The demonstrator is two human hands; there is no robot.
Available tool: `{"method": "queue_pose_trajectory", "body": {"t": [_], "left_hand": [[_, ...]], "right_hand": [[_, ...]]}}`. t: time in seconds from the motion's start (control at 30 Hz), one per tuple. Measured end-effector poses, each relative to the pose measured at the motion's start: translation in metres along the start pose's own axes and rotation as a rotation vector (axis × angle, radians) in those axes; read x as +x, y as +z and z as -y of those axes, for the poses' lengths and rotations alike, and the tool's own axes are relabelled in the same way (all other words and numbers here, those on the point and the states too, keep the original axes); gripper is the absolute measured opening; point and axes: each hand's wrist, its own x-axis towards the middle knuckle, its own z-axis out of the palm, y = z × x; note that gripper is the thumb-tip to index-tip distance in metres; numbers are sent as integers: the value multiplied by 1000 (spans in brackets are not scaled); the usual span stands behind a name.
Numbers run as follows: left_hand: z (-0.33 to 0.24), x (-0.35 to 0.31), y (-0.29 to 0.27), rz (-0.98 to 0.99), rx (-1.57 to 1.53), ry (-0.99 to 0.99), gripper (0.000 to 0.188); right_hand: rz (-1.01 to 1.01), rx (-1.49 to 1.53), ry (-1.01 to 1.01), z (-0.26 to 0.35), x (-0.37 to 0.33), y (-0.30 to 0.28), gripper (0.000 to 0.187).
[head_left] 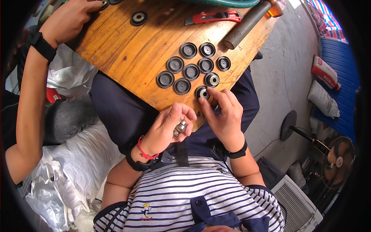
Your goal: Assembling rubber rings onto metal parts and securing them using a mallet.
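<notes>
Some metal bearings (pixel 181 125) sit in my curled left hand (pixel 164 129); mid-frame, my right hand (pixel 228 121), fingers narrow, should press 1 capped bearing (pixel 204 94) level.

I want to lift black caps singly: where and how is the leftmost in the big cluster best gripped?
Probably pinch the leftmost cap by its outer rim, coming from above and the left. It lies flat, hollow face up, with a raised round rim; neighbouring caps crowd its right, while none sits against its left.
</notes>
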Motion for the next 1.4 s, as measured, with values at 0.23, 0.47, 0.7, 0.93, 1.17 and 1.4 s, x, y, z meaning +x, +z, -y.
{"method": "queue_pose_trajectory", "body": {"t": [0.23, 0.47, 0.7, 0.93, 1.17, 1.4], "left_hand": [[2, 2, 3, 4, -64, -18, 73], [5, 4, 13, 2, -25, 1, 88], [-7, 4, 22, -12, 59, -79, 85], [0, 9, 8, 124, 30, 9, 54], [2, 10, 4, 143, 65, 33, 55], [4, 11, 1, 164, 76, 48, 53]], "right_hand": [[127, 70, 56, 7, -2, -10, 35], [163, 225, -179, 33, 3, -27, 39], [98, 413, 36, 12, 11, -29, 33], [-33, -30, 220, -26, 56, -31, 25], [215, -183, 153, -21, 76, -38, 21], [282, -261, 176, -21, 83, -38, 19]]}}
